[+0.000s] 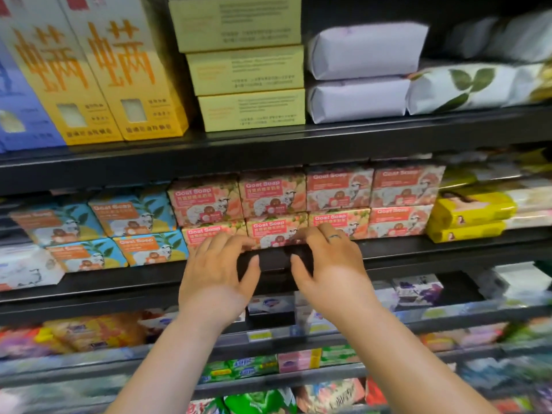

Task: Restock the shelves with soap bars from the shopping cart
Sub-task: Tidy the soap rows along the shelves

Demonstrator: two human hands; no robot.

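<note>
My left hand (215,273) and my right hand (328,264) grip the two ends of a small black soap box (274,261), thumbs on its near face and fingers curled over its top. The box sits at the front edge of the middle shelf (433,249), right in front of the lower row of pink Goat Soap boxes (337,189). My fingertips touch the pink box behind it. The picture is blurred, so the black box shows no label. No shopping cart is in view.
Blue Goat Soap boxes (131,216) stand left of the pink ones, yellow wrapped bars (469,216) to the right. Yellow cartons (251,70) and white wrapped packs (358,76) fill the shelf above. Lower shelves hold more soaps, including another black box (270,318).
</note>
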